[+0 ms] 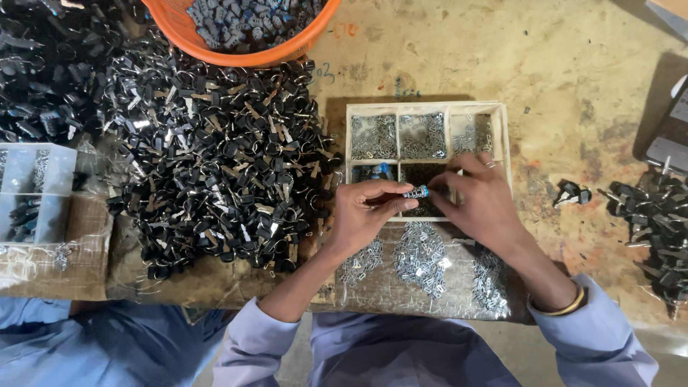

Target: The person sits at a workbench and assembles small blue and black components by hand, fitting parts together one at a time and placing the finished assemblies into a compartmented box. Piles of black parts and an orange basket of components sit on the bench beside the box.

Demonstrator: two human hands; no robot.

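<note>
Over divided tray [502, 136] both hands' grip pinching small blue-tipped part [417, 192]; key heap [215, 165] crowds left

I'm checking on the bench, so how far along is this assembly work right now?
Done, it seems: a small pile of black pieces lies at the right. In hand: the left hand and right hand together hold one small blue-tipped piece over the compartment tray. Left: a large heap of black key-like parts and an orange basket of more parts, so most probably remains.
</note>
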